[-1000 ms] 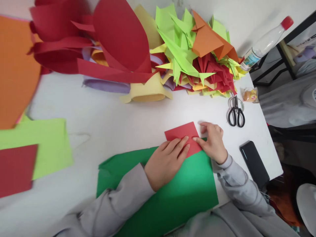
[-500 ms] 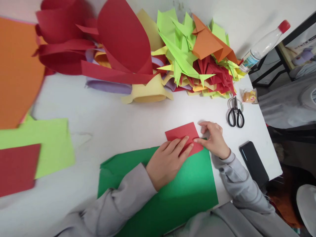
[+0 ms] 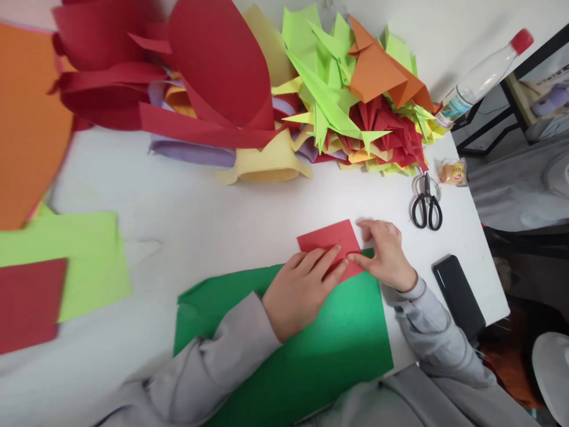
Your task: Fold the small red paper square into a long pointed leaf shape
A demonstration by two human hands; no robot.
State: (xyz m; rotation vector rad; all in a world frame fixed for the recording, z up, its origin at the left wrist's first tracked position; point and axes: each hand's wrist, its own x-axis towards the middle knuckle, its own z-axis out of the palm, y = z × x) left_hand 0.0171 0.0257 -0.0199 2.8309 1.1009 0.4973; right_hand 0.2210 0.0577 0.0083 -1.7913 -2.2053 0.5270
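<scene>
A small folded red paper point(image 3: 329, 237) lies on the white table point(image 3: 213, 219), its near part over a large dark green sheet point(image 3: 329, 350). My left hand point(image 3: 302, 290) rests flat on the red paper's near left part, fingers stretched out and pressing it down. My right hand point(image 3: 386, 255) is at the paper's right edge, its fingers curled, with a fingertip pressing the paper next to my left fingertips.
A heap of folded and curled coloured paper point(image 3: 275, 95) fills the table's far side. Black scissors point(image 3: 427, 204), a small wrapped snack point(image 3: 453, 172), a clear bottle with a red cap point(image 3: 482, 77) and a black phone point(image 3: 457, 293) lie at right. Orange point(image 3: 26, 124), light green point(image 3: 75, 255) and red sheets point(image 3: 26, 302) lie at left.
Both hands stay on the red paper almost unmoved; only the view has shifted slightly.
</scene>
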